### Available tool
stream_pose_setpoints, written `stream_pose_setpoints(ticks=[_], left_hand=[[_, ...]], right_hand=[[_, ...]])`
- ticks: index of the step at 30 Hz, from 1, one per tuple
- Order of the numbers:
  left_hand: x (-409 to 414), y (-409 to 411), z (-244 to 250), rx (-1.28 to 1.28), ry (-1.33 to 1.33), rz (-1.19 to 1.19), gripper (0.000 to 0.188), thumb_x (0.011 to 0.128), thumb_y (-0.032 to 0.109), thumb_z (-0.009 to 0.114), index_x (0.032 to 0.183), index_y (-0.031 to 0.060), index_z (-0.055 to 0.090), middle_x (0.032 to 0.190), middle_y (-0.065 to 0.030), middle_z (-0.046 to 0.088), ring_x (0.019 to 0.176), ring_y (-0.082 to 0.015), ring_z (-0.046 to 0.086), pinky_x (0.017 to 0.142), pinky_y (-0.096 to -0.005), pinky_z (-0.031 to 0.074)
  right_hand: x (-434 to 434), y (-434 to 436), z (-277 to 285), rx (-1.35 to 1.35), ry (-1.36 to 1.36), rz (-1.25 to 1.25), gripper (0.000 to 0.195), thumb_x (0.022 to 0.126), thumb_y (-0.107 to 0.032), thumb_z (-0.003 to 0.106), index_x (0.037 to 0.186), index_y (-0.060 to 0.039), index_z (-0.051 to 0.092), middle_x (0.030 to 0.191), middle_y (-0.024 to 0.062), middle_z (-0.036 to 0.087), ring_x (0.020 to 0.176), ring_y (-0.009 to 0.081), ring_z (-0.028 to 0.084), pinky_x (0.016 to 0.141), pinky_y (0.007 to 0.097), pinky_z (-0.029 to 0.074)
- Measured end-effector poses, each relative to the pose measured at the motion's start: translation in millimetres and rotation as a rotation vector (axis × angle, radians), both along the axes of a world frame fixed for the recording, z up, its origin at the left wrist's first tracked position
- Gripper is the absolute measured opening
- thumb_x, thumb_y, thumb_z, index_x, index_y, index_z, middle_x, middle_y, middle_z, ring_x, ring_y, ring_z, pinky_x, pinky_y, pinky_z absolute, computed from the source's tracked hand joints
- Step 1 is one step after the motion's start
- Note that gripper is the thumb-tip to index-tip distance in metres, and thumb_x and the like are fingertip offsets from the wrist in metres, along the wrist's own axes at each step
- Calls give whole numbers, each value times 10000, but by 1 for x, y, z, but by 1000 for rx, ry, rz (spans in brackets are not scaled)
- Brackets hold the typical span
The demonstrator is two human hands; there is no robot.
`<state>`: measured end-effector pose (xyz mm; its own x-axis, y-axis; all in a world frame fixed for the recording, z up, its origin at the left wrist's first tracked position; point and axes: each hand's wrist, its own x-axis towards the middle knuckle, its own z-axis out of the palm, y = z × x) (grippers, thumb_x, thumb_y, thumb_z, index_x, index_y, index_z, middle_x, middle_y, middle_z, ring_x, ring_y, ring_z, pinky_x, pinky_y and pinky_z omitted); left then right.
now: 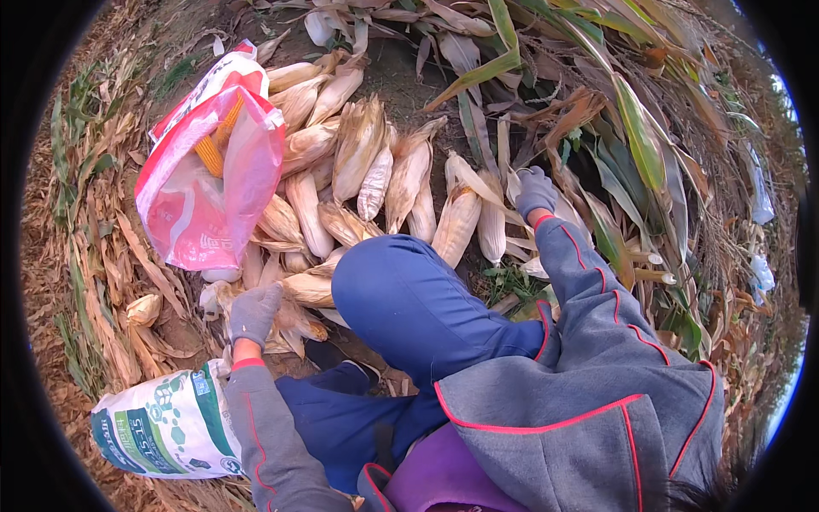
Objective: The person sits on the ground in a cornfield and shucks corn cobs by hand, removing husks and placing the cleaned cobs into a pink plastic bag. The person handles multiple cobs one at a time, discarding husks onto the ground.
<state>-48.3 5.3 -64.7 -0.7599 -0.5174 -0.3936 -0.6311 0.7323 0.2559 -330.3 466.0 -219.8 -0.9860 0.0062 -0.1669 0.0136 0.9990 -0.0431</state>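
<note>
My left hand (254, 313), in a grey glove, is closed at the left edge of a heap of corn ears in dry husks (306, 150), against pale husk; what it grips is partly hidden. My right hand (536, 190), gloved too, reaches to the right end of the heap, at husks beside the stalks; its fingers are partly hidden, and whether it holds anything is unclear. An open pink and white plastic sack (208, 192) lies left of the heap, with husked yellow corn cobs (209, 155) in it. Behind my left hand is a white and green sack (169, 425).
Cut corn stalks with long leaves (640, 134) are piled at the upper right, some cut stalk ends (654, 258) pointing towards my right arm. Dry husks and leaves (96, 269) cover the ground at the left. My bent knee (390, 281) is just below the heap.
</note>
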Motion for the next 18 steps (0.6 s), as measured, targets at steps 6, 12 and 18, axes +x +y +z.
stream_pose_setpoints(ticks=[6,12,18], left_hand=[[8,-1,-23,-66,-165,19,379,810,388,620,871,21,697,849,-178,673,823,-302,650,769,-395,483],[1,32,-14,-73,130,-153,578,721,325,714,1219,62,582,1263,-171,558,1148,-318,549,979,-385,420],[-7,37,-11,83,20,-76,545,759,381,681,1194,62,602,1191,-189,608,1109,-330,573,964,-388,429]], right_hand=[[-1,39,-41,-190,-265,-107,397,762,-318,626,1119,-148,655,1109,143,641,1046,337,594,902,415,465],[36,19,-100,-498,-535,-141,740,655,-493,726,1200,-17,568,1139,204,633,1037,333,621,912,386,470],[55,-15,-108,-409,-481,-291,962,514,-504,811,1259,19,498,1196,213,601,1093,332,602,921,365,481]])
